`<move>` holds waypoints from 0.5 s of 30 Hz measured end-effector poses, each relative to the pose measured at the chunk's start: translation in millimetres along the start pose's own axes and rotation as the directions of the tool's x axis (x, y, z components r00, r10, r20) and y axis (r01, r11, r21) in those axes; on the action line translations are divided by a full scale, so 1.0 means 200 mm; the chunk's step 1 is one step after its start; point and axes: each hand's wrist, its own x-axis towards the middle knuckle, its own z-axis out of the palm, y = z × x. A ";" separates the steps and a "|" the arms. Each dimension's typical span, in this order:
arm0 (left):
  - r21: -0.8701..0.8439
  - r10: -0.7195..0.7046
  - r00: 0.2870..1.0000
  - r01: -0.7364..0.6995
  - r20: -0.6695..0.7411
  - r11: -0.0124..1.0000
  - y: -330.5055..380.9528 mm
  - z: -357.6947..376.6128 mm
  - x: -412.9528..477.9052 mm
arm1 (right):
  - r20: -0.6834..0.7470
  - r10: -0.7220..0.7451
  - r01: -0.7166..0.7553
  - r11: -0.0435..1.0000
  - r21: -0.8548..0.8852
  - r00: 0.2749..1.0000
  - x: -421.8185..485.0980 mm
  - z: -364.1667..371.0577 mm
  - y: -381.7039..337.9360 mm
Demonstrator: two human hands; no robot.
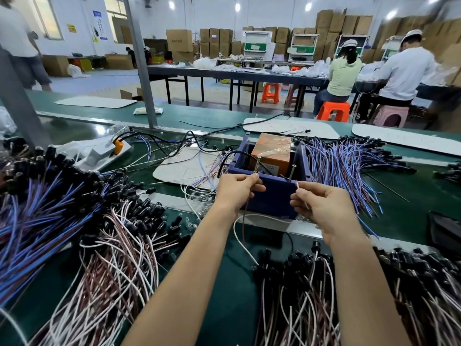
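Observation:
My left hand (235,192) pinches the upper end of a thin brown wire (244,221) that hangs down toward the green bench. My right hand (321,206) pinches the end of a white wire (239,236), which loops down and left below both hands. Both hands hover just in front of a blue plastic box (270,196). Inside the box sits an orange carton (272,153) with clear film over it, and two thin metal pins stand up near the box's front wall.
Heaps of wired black sockets lie around: blue-wired ones at left (45,211) and right (349,166), white and brown ones front left (117,250) and front right (336,295). White boards (184,166) lie on the green belt. A steel post (142,71) rises behind. Two people sit at far tables.

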 end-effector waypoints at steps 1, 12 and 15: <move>-0.008 -0.004 1.000 0.004 -0.001 1.000 0.00 0.00 0.00 | -0.011 0.002 -0.002 1.000 0.024 1.000 0.00 0.00 0.00; -0.017 -0.042 0.999 0.042 0.019 0.999 -0.01 0.01 0.01 | -0.030 -0.001 -0.002 0.997 -0.083 1.000 -0.01 -0.01 -0.02; -0.045 -0.064 0.997 0.065 0.033 0.997 -0.01 0.01 0.01 | -0.026 -0.024 0.021 0.994 -0.107 0.999 -0.01 -0.01 -0.01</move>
